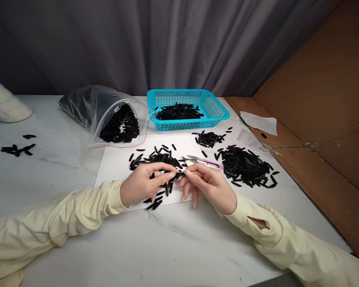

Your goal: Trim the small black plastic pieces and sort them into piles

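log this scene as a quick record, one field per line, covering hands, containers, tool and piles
left hand: pinching a small black piece
right hand: at the same piece's other end
basket: blue basket at the back, black pieces inside
bag: clear bag on its side, mouth open, black pieces inside
tool: pink-handled snips, lying beyond the right hand
largest loose pile: right-hand pile, right of the snips
surface: white marbled table

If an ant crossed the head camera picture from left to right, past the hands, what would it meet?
Small black cluster, left hand, held black piece, right hand, big black pile, brown cardboard.
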{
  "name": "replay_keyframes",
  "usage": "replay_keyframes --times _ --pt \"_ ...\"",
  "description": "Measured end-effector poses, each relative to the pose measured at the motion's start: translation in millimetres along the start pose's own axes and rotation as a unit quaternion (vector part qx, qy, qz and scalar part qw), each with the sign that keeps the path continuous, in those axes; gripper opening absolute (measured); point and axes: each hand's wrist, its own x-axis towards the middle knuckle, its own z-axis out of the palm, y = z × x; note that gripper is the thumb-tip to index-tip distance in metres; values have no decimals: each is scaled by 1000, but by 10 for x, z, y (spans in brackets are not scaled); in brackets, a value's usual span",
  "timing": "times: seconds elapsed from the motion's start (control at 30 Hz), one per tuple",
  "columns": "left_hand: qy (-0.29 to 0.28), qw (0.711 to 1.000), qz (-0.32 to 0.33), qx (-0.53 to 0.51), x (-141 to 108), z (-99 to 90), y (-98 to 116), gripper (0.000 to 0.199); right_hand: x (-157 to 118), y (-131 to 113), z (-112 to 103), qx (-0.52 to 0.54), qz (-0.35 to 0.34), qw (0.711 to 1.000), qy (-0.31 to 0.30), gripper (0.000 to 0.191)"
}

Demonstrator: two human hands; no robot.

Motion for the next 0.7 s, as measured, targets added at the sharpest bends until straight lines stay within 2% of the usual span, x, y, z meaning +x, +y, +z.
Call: replay_keyframes --times 0.53,0.7 --pt "14 1000 -18 15 2 2 3 24 -31 -45 42 2 20 1000 11 28" --pt "12 998 3 66 -5 -7 -13 24 -37 -40 29 -8 6 1000 18 26"
